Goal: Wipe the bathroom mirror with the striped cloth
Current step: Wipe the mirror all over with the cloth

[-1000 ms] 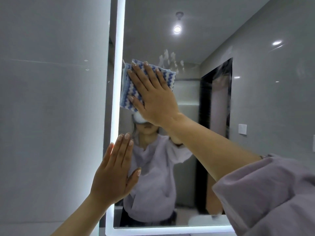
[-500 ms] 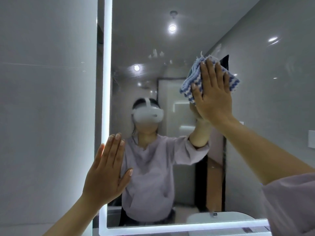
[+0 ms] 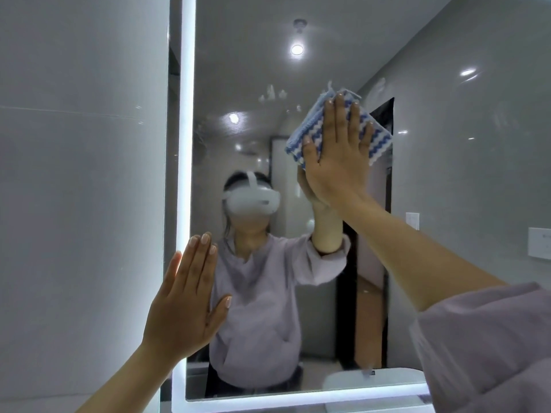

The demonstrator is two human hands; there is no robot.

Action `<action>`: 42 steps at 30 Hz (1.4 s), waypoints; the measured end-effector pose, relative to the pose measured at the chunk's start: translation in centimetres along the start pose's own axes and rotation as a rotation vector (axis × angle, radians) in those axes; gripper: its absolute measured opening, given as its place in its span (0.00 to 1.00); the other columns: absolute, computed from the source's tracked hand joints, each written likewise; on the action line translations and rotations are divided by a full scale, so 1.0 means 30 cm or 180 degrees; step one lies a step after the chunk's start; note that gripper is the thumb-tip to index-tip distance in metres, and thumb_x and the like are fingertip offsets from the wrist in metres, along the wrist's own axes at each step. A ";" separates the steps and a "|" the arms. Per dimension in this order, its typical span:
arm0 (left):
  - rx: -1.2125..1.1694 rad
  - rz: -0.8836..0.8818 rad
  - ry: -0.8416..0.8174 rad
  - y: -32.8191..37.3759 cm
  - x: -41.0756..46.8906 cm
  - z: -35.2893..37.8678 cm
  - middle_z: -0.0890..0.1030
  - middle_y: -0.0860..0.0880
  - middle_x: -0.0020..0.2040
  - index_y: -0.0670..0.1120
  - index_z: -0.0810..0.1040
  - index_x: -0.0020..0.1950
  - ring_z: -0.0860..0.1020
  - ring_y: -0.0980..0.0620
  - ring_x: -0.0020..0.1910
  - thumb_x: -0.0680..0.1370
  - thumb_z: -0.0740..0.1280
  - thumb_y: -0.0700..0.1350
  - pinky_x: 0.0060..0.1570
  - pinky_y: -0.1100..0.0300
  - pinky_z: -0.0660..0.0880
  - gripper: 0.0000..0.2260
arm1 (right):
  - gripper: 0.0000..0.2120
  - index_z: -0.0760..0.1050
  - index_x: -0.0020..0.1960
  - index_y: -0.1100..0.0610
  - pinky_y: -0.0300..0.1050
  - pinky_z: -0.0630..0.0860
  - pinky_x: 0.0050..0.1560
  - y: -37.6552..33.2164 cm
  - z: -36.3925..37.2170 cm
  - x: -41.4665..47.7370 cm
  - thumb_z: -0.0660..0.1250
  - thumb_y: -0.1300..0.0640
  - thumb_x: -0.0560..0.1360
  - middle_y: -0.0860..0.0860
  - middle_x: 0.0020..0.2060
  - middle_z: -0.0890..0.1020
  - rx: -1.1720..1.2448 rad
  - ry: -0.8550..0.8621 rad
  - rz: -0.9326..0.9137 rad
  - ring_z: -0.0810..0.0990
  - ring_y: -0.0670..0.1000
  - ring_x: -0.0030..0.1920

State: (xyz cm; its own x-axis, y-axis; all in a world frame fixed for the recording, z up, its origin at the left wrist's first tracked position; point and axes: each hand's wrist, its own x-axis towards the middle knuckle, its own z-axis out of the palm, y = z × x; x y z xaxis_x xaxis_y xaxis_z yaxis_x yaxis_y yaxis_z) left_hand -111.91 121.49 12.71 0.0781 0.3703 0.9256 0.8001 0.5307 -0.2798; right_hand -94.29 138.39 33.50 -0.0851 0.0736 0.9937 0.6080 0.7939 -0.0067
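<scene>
The bathroom mirror (image 3: 238, 70) has a glowing white strip along its left and bottom edges. My right hand (image 3: 337, 162) presses the folded blue-and-white striped cloth (image 3: 379, 138) flat against the glass in the upper middle, fingers spread over it. My left hand (image 3: 187, 299) rests flat and empty on the mirror's lower left edge, fingers together and pointing up. Faint white smudges (image 3: 272, 93) sit on the glass just up and left of the cloth.
A glossy grey tiled wall (image 3: 83, 189) runs left of the mirror and another lies to the right, with a white switch plate (image 3: 539, 243). The mirror reflects a person in a lilac top, ceiling lights and a dark doorway.
My right hand swept the cloth from the mirror's upper left across to the right, then came back slightly left. My left hand has stayed on the lower left edge.
</scene>
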 end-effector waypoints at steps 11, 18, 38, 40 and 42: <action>-0.0071 -0.0073 -0.0071 0.000 0.005 -0.003 0.59 0.41 0.77 0.37 0.59 0.75 0.54 0.43 0.78 0.79 0.52 0.59 0.77 0.51 0.48 0.32 | 0.33 0.44 0.78 0.57 0.57 0.40 0.76 -0.375 0.060 0.052 0.46 0.41 0.80 0.54 0.78 0.47 0.0196 -0.0209 -0.0901 0.43 0.55 0.78; -0.0094 -0.0072 -0.0028 -0.001 0.008 0.003 0.60 0.40 0.76 0.37 0.61 0.75 0.52 0.45 0.78 0.79 0.53 0.59 0.77 0.52 0.46 0.32 | 0.34 0.47 0.78 0.58 0.57 0.41 0.76 -0.454 0.079 0.045 0.45 0.40 0.79 0.54 0.78 0.50 -0.0023 -0.0266 -0.1251 0.45 0.56 0.78; -0.0045 -0.0010 0.0073 0.001 0.001 -0.003 0.59 0.38 0.77 0.35 0.59 0.75 0.56 0.41 0.77 0.80 0.50 0.59 0.76 0.49 0.51 0.32 | 0.31 0.42 0.79 0.54 0.52 0.41 0.77 0.263 -0.081 0.163 0.43 0.40 0.81 0.50 0.78 0.46 -0.0162 -0.0207 -0.0460 0.42 0.50 0.78; -0.0026 -0.0003 0.0068 0.000 0.001 -0.003 0.60 0.38 0.77 0.35 0.61 0.74 0.55 0.41 0.77 0.79 0.52 0.58 0.76 0.49 0.50 0.32 | 0.32 0.43 0.79 0.54 0.53 0.43 0.77 0.308 -0.076 0.160 0.42 0.40 0.80 0.50 0.78 0.46 -0.0200 -0.0159 -0.0287 0.42 0.50 0.78; -0.0009 0.0001 0.0076 -0.001 0.001 -0.002 0.60 0.38 0.76 0.34 0.62 0.73 0.55 0.41 0.77 0.78 0.55 0.57 0.76 0.49 0.50 0.32 | 0.32 0.44 0.79 0.53 0.54 0.45 0.77 0.321 -0.061 0.155 0.42 0.39 0.80 0.49 0.78 0.48 -0.0219 -0.0051 -0.0089 0.44 0.50 0.78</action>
State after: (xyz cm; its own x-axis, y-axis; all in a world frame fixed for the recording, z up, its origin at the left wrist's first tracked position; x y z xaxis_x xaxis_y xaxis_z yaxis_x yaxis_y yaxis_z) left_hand -111.89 121.45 12.75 0.0924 0.3521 0.9314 0.8017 0.5285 -0.2793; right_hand -87.39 145.27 38.26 -0.1151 0.0619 0.9914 0.6580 0.7524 0.0294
